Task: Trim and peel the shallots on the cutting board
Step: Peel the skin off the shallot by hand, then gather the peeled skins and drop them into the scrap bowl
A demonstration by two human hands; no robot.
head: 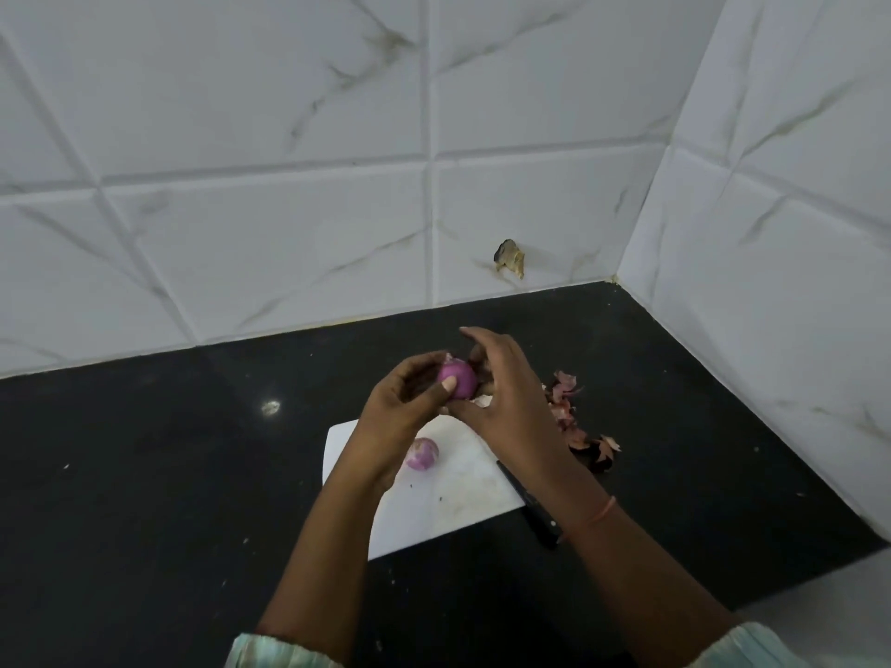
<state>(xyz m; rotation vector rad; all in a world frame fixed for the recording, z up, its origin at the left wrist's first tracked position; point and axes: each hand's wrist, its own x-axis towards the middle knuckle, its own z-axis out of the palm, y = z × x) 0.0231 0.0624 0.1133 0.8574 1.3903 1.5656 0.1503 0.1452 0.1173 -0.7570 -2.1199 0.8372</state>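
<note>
Left hand (405,402) — fingers curled round the shallot (458,379), held up above the cutting board (453,499). Peeled shallot (422,453) — resting on the board. Right hand (501,397) — cupping the held bulb's far side, apparently pinching skin. Knife (530,508) — idle at the board's edge. Peelings (573,417) — heaped on the dark surface (168,474). Step, as I judge it: peeling; next, strip the last skin.

head view: you look forward and down from head height; faces the far tiled wall corner (622,277); close over the black counter (144,450)
</note>
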